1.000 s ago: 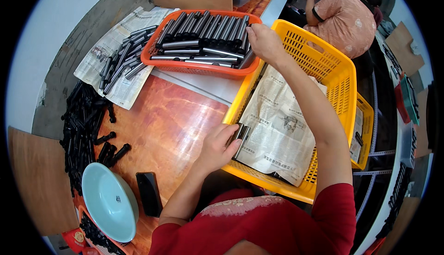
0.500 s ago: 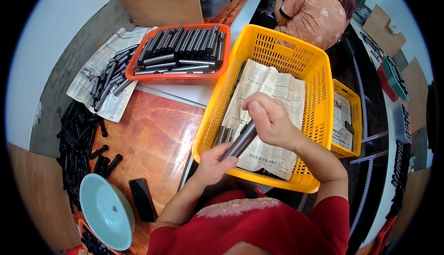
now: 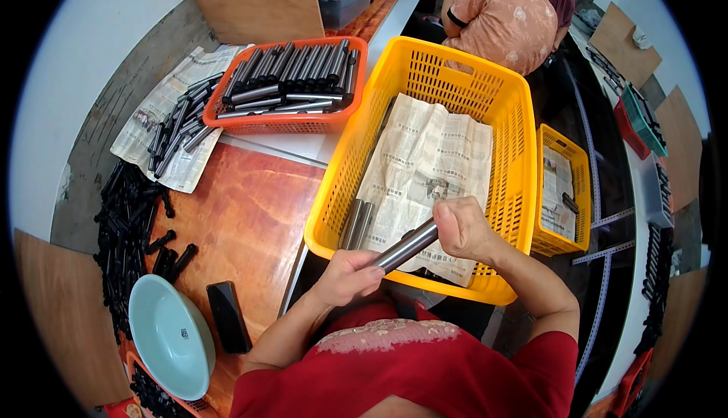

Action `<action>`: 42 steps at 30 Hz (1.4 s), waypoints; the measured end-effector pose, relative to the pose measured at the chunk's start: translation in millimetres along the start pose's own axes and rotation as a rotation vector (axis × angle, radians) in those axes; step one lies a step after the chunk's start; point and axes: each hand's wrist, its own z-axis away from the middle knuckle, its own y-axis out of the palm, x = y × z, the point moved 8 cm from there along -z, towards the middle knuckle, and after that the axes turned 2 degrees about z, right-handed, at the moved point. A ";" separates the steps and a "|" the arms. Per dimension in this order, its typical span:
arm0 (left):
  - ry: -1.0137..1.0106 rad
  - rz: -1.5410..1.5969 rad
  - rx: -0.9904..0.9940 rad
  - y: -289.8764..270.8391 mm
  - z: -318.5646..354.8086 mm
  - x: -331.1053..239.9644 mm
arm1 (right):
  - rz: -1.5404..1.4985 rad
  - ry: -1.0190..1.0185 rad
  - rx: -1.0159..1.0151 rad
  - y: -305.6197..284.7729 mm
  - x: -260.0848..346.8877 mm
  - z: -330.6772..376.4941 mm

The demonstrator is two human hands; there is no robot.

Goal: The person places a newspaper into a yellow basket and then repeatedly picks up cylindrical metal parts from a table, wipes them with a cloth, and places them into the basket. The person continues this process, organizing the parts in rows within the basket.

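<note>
A dark grey metal tube (image 3: 407, 248) is held aslant between my two hands, above the near edge of a yellow plastic basket (image 3: 318, 221). My left hand (image 3: 349, 278) grips the tube's lower end. Closed around its upper end is my right hand (image 3: 462, 228), which hides that tip. Newspaper (image 3: 425, 153) lines the basket, and a few similar tubes (image 3: 356, 223) lie on it along the left side. An orange basket (image 3: 296, 125) full of such tubes with black ends stands to the left, on the table.
Loose black parts (image 3: 125, 228) heap along the table's left edge, near a pale blue bowl (image 3: 171, 338) and a black phone (image 3: 228, 316). More tubes lie on newspaper (image 3: 155, 118). A smaller yellow basket (image 3: 563, 240) stands right. Another person (image 3: 504, 20) sits beyond.
My right hand has come down and nearer to me, so the tube lies flatter and more of it shows. The whole view has shifted slightly.
</note>
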 end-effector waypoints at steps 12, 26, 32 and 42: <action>0.230 -0.772 -0.309 -10.0 -22.8 -38.7 | -0.300 0.341 0.114 13.9 -40.3 -15.5; 0.627 -1.287 -0.563 -72.4 -13.1 -56.9 | -0.260 0.805 0.653 215.0 -240.7 6.8; 0.646 -1.287 -0.561 -70.2 -14.0 -60.9 | -0.014 0.839 0.779 245.7 -235.0 10.4; 0.616 -1.269 -0.551 -72.7 -15.4 -60.2 | 0.260 0.672 0.765 240.3 -227.8 -11.6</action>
